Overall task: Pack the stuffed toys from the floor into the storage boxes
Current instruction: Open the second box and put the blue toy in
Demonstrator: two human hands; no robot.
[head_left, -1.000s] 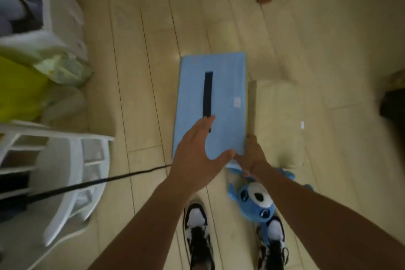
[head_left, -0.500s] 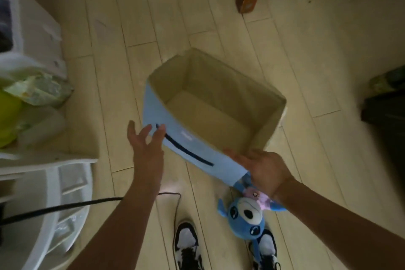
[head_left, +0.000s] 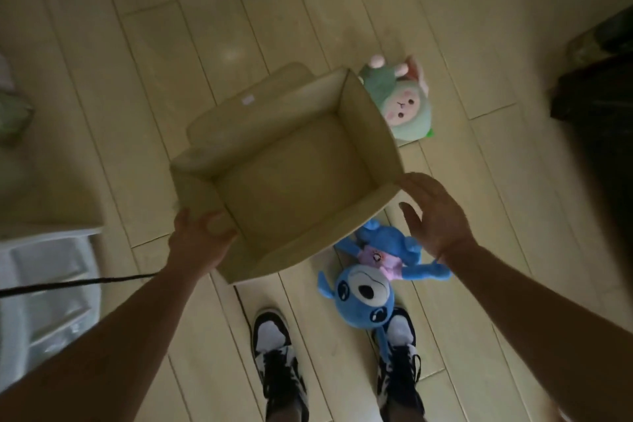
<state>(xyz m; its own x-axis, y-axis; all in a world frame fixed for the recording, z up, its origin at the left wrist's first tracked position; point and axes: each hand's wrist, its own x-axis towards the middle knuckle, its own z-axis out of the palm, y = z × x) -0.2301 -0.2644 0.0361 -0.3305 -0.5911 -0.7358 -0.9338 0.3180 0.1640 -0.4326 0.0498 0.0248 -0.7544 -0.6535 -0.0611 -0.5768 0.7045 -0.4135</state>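
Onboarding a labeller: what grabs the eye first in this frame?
The open, empty beige fabric storage box at centre, left hand gripping its near corner, right hand open at its right edge. Then the blue plush toy by the shoes and the green plush lamb behind the box.

Left hand point(head_left: 200, 243) curled (gripping), right hand point(head_left: 433, 216) spread.

Storage box point(head_left: 294, 181) is set open-side up on the floor point(head_left: 144, 44), between both hands. Left hand point(head_left: 198, 243) is placed at its near-left corner; right hand point(head_left: 435, 216) at its near-right corner. One stuffed toy point(head_left: 370, 281) lies below the right hand; another toy point(head_left: 400, 103) beyond it, beside the box's far-right wall.
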